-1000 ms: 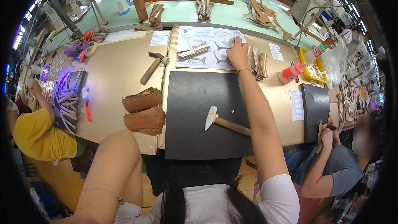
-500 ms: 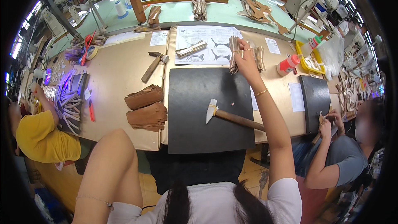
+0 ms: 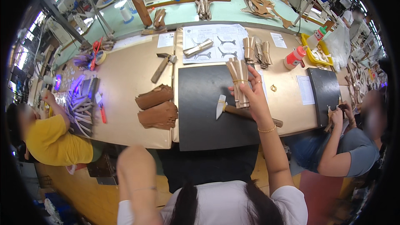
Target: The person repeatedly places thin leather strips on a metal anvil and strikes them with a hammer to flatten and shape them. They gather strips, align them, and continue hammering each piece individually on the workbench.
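My right hand (image 3: 253, 88) is closed round a bundle of pale and brown leather strips (image 3: 238, 75), tied with a rubber band. The bundle stands upright above the black work mat (image 3: 200, 131). Below it on the mat lies a hammer (image 3: 239, 110) with a wooden handle. My left arm is bent, its elbow pointing at the table; past the bracelet my left hand (image 3: 146, 213) is smeared at the lower edge, its fingers not showing. Two stacks of brown leather pieces (image 3: 157, 114) lie left of the mat.
More banded strip bundles (image 3: 259, 52) and a rubber band (image 3: 273, 88) lie beyond my right hand. A red bottle (image 3: 294, 57) and yellow tray (image 3: 329, 61) stand farther right. A printed sheet (image 3: 221, 37) and second hammer (image 3: 163, 67) lie ahead. Co-workers sit on both sides.
My right hand has brought the strip bundle nearer, from beside the other bundles to above the mat. My left elbow has shifted right and lower in view; the view has moved slightly.
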`<state>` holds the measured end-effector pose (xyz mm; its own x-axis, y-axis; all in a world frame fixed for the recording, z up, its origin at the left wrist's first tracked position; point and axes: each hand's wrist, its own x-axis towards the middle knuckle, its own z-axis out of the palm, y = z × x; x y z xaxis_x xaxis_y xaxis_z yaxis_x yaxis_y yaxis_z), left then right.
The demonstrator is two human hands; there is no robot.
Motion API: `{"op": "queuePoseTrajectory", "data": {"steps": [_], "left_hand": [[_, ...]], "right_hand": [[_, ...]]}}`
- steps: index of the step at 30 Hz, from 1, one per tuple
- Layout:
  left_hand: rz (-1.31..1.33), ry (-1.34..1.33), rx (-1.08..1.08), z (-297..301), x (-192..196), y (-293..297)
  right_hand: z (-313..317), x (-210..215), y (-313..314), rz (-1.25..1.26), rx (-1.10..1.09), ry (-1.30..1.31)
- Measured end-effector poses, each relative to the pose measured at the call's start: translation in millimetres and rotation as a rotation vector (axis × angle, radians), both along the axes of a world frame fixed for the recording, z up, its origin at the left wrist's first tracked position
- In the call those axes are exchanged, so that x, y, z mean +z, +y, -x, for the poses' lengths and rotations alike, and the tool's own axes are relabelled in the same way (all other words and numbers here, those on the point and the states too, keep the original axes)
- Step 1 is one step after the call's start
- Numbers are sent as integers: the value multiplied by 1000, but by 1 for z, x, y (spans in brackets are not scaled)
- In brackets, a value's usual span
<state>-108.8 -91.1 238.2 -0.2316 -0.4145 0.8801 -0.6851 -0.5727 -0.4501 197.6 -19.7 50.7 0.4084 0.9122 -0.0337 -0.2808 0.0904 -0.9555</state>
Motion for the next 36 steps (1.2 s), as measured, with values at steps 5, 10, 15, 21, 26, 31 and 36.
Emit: {"op": "queuePoseTrajectory", "data": {"steps": [5,10,15,21,26,31,36], "left_hand": [[316,839,-372,-53,-84,39],[803,1065,-784,-22,-45,78],[654,955,-1158,-15,-7,70],[248,1253,-979,-37,-30,77],[105,1736,-173,-37,-87,90],[1768,1539,-114,-55,-147,110],[1919,1028,-605,-67,-169,92]], "right_hand": [[9,-6,-13,-20,22,132],[22,-15,-26,27,85,206],[34,-15,-37,86,115,149],[32,-6,-43,36,78,180],[38,-3,-46,24,112,212],[60,12,-48,-59,165,-10],[82,58,-42,-93,195,-724]]}}
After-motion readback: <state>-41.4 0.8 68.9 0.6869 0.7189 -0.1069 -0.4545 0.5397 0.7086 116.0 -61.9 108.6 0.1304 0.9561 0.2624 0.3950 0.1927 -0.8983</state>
